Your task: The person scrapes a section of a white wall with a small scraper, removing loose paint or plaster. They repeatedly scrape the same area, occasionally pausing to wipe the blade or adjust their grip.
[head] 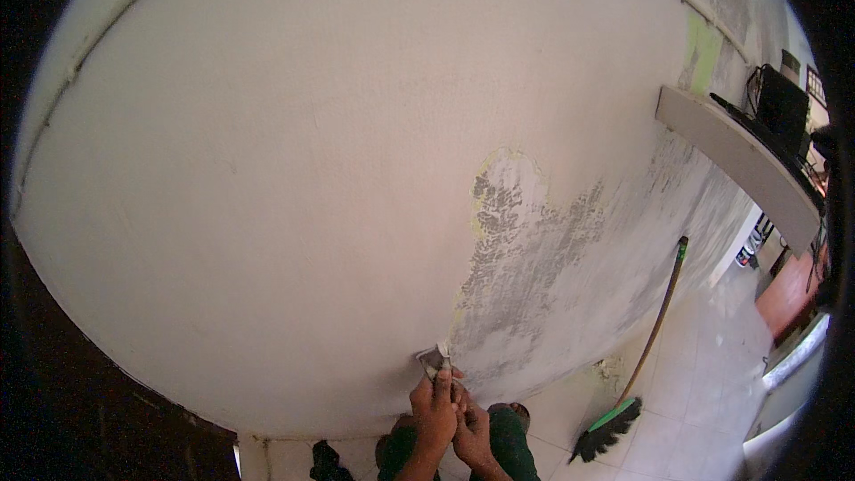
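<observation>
Low in the head view, both my hands are closed together around the handle of a putty knife (434, 357). My left hand (433, 404) is nearer the blade, and my right hand (473, 424) grips close beside it. The metal blade lies against the white wall (300, 180), at the lower left edge of a rough grey patch (501, 267) where the coating is gone. A ragged yellow-green line borders part of that patch. A bit of white material sits at the blade's corner. The hands hide most of the handle.
A broom (611, 417) with black bristles leans against the wall at the right. Debris (609, 371) lies on the tiled floor at the wall's foot. A shelf (735, 143) with black equipment juts from the wall at upper right. Black cloth-like material (327, 461) lies at bottom left.
</observation>
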The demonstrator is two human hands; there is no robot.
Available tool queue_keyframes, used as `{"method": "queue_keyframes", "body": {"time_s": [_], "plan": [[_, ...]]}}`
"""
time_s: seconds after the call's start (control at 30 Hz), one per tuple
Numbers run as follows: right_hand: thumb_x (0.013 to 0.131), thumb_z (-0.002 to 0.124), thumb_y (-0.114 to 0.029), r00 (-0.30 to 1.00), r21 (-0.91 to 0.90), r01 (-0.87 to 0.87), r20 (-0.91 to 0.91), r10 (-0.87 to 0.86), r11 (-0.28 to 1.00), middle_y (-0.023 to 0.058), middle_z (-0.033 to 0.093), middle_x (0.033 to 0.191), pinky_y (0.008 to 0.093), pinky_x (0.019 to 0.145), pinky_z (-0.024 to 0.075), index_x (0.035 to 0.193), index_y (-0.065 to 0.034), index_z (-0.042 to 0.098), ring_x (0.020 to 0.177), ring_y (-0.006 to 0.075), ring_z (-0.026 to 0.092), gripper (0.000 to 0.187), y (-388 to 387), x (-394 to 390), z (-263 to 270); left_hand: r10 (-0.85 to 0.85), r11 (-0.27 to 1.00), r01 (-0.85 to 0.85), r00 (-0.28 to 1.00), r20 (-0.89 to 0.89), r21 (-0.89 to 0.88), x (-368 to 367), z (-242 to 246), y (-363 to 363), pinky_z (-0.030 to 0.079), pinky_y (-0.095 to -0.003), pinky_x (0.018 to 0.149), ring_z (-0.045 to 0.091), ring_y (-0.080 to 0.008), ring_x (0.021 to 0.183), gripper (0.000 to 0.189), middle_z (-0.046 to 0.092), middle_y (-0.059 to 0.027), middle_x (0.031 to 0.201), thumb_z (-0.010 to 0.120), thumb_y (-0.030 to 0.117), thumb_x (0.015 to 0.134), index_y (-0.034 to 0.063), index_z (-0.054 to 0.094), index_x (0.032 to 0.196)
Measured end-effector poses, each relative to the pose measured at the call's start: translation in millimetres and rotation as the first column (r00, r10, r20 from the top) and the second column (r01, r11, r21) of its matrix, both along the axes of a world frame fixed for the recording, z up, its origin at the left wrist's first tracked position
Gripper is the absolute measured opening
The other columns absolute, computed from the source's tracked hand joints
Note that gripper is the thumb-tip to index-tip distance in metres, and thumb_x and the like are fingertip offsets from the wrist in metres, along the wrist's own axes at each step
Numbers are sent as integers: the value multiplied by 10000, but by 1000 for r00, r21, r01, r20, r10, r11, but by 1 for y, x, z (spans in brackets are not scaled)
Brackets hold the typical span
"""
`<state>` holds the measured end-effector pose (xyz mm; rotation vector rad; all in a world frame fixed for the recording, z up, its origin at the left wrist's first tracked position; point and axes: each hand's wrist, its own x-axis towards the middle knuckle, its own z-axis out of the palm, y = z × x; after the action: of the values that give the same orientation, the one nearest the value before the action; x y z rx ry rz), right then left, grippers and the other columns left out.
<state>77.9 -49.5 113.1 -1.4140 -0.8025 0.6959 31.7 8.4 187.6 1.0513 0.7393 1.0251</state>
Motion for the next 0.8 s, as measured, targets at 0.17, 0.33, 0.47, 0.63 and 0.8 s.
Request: {"method": "queue_keyframes", "body": {"time_s": [0.17, 0.33, 0.47, 0.63, 0.8], "plan": [[1022, 478, -337, 997, -61, -18, -71, 14, 998, 176, 695, 848, 367, 727, 524, 1256, 1, 566, 755, 215, 661, 420, -2, 1, 7, -5, 999, 4, 1000, 18, 32, 3, -2, 5, 400, -285, 485, 455, -116, 480, 351, 455, -4, 549, 494, 321, 1024, -3, 570, 912], [1022, 477, -327, 1000, -43, 11, 27, -10, 999, 150, 668, 789, 360, 664, 507, 1179, 3, 592, 709, 179, 620, 383, -2, 0, 16, 7, 996, -7, 1000, 1, 85, 3, -2, 6, 398, -289, 471, 441, -114, 463, 352, 452, -4, 546, 496, 318, 1024, -5, 561, 899], [1025, 465, -338, 1000, 65, 10, 0, -10, 998, 158, 651, 786, 365, 649, 494, 1172, -5, 597, 704, 177, 613, 387, -2, 1, 17, -1, 996, 1, 1000, -1, 87, 2, 6, 3, 400, -290, 466, 440, -109, 461, 357, 451, -4, 544, 506, 335, 1020, 6, 554, 893], [1025, 473, -328, 999, -17, -10, -34, 10, 1000, 162, 653, 829, 344, 692, 492, 1168, 23, 587, 767, 154, 603, 396, -4, 3, 21, 5, 997, -2, 999, -33, 75, 5, 16, 2, 394, -286, 471, 443, -104, 473, 365, 450, -2, 552, 495, 338, 1025, 4, 555, 890], [1025, 477, -326, 999, 105, 40, 29, -43, 994, 136, 642, 806, 331, 677, 492, 1129, 33, 584, 748, 140, 585, 389, -3, 2, 26, 19, 994, -17, 1000, -12, 104, 6, 18, 1, 375, -268, 478, 435, -94, 489, 358, 445, -5, 569, 469, 295, 1039, -16, 564, 889]]}}
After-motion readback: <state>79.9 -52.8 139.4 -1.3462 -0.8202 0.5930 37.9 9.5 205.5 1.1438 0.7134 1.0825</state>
